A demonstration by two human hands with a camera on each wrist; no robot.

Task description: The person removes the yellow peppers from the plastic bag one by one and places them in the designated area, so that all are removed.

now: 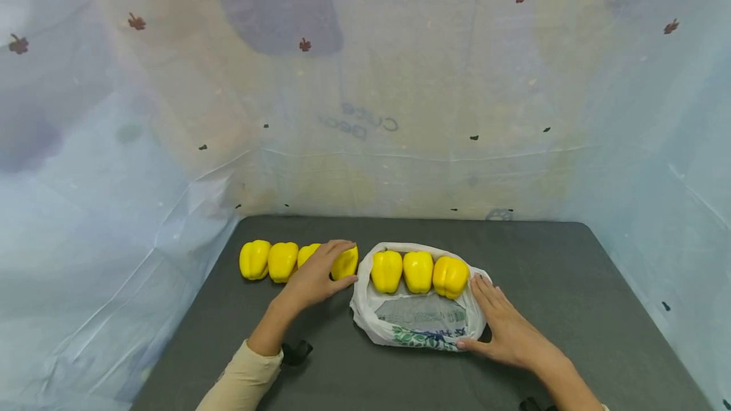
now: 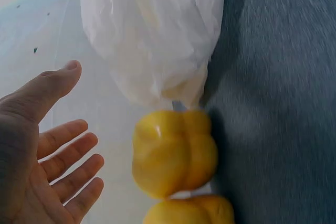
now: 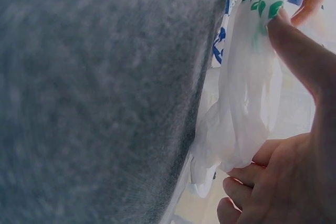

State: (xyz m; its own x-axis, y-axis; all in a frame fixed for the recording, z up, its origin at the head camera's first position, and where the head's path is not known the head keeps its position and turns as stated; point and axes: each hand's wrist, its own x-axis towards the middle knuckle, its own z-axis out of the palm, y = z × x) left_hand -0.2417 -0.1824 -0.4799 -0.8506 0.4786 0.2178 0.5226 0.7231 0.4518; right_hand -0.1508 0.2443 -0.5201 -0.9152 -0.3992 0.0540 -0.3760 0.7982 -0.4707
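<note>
- Seven yellow bell peppers visible in head view, glossy, lobed, all similar in size; the third one from the left is partly hidden by a hand.
- Three peppers (image 1: 418, 272) lie side by side inside the bag, along its far part; the rightmost is slightly tilted.
- Other peppers (image 1: 283, 262) form a row on the counter, left of the bag; the one nearest the bag (image 1: 346, 263) sits just beside its left edge.
- White plastic bag (image 1: 422, 316): mouth facing up, rim spread wide, crumpled; green leaf print and blue marks on the near side, bare greyish plastic in front of the peppers inside.
- Left hand (image 1: 318, 274): over the right end of the pepper row, thumb well apart from the fingers, fingers mostly straight; left wrist view shows it empty, with a gap to the nearest pepper.
- Right hand (image 1: 508, 328): at the bag's right side, thumb and fingers spread wide; thumb touches the near printed part, fingers touch the side farther back.
- Hands well apart from each other, bag between them.
- Dark grey counter (image 1: 365, 379) under everything.
- Light sleeve (image 1: 242, 378) on left arm; black object (image 1: 297, 352) by left wrist.
- Pale patterned sheet (image 1: 434, 94) behind and at both sides, small brown leaf-like shapes on it.
</note>
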